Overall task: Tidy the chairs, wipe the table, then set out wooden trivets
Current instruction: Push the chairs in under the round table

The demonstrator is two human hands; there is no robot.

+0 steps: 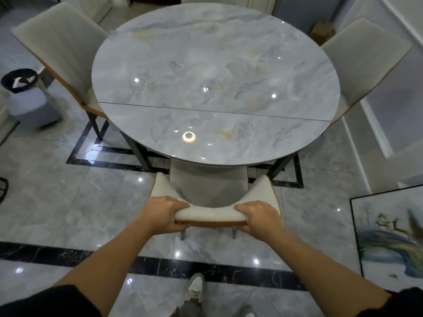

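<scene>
Marble floor (91,202) lies open on both sides of the chair (212,213). My left hand (163,213) and right hand (258,216) each clamp its backrest's top edge, and its seat is tucked under the round bench's (206,65) near rim. The left chair (59,49) and right chair (361,56) hug the bench's sides. A painting (389,236) sits on the floor at my right.

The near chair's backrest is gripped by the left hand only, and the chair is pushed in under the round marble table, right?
Not quite: the head view shows both hands on the backrest, with the left hand and the right hand gripping its two ends. The near chair is indeed pushed in under the round marble table.
</scene>
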